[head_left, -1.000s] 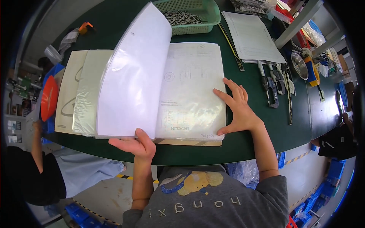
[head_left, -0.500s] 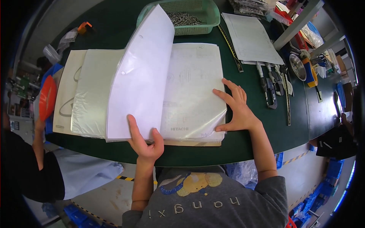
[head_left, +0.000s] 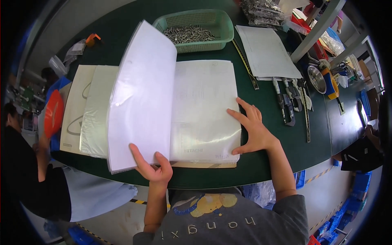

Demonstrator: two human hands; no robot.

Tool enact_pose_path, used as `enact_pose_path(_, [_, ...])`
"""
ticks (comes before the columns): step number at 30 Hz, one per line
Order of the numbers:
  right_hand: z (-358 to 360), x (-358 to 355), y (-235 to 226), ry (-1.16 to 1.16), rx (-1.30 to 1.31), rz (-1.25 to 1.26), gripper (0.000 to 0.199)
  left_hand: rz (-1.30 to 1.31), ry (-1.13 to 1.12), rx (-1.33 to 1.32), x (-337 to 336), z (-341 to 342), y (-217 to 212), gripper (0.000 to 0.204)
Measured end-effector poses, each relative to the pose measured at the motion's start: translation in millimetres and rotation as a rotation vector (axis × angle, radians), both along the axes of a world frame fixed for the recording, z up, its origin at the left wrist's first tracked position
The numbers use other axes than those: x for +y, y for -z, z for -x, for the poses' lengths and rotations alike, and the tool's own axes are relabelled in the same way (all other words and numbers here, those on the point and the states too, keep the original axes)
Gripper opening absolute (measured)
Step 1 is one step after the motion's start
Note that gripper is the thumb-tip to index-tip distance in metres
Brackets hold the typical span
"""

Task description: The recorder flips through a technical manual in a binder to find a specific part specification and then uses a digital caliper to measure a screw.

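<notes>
White plastic-sleeved pages (head_left: 143,98) upraised in opened folder (head_left: 72,110).
Left hand (head_left: 157,170) at their lower edge, grip indeterminable; right hand (head_left: 257,132), fingers spread, at the facing sleeve's (head_left: 204,110) edge.

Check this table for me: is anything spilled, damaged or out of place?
Nothing clearly looks spilled or damaged; the small metal pieces sit inside the green basket. Only the lifted pages look askew, standing at a slant, but the left hand touches them, which probably explains it.
</notes>
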State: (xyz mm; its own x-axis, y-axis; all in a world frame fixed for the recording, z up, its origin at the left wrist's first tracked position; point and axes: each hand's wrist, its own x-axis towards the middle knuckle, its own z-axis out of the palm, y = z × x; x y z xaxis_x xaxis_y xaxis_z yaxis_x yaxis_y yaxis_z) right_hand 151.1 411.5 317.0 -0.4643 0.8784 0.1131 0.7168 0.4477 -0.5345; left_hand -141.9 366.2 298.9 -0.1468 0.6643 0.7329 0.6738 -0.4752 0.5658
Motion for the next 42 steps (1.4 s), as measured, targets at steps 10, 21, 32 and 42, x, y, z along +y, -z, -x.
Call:
enact_pose_path(10, [0,-1,1,-0.005,0.016,-0.009,0.099,0.02,0.026,0.005,-2,-1,1,0.063])
enact_pose_path(21, [1,1,0,0.004,-0.01,0.012,0.099,0.046,0.071,-0.021,0,-1,-5,0.063])
enact_pose_path(32, [1,1,2,0.016,-0.009,0.02,0.101,0.08,0.091,0.002,-3,-4,-9,0.066])
enact_pose_path(42, [-1,0,3,0.016,0.017,-0.017,0.097,0.088,0.047,0.011,-3,-5,-9,0.068])
